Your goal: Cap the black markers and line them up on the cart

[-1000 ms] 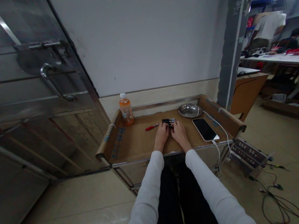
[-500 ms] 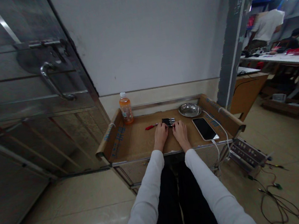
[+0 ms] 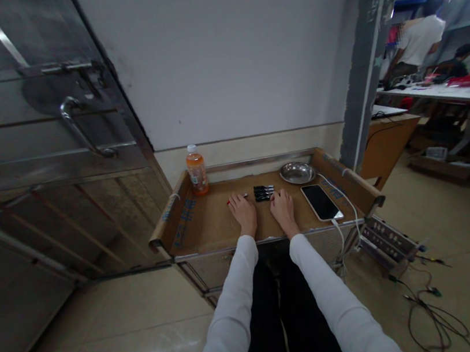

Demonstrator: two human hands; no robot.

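Note:
My left hand [image 3: 244,215] lies over a slim red pen-like item [image 3: 229,202] with a pale end, its fingers stretched out and covering most of it. Beside it, several black pens [image 3: 263,190] with pale bands lie side by side in a neat row on the cardboard-lined cart top [image 3: 218,225]. My right hand [image 3: 282,211] rests at the near right end of this row. Its fingers are bent and drawn together, and the fingertips hide whatever they may be gripping.
An orange drink bottle [image 3: 197,172] stands at the back left. At the back right sits a round metal dish [image 3: 298,173], with a phone [image 3: 321,203] and its white cable [image 3: 347,198] nearer me. A metal box [image 3: 387,245] is on the floor. People work far right.
My left hand has left the black pens and moved left onto the red pen-like item, its fingers now spread. My right hand has stayed by the row, which is now more exposed.

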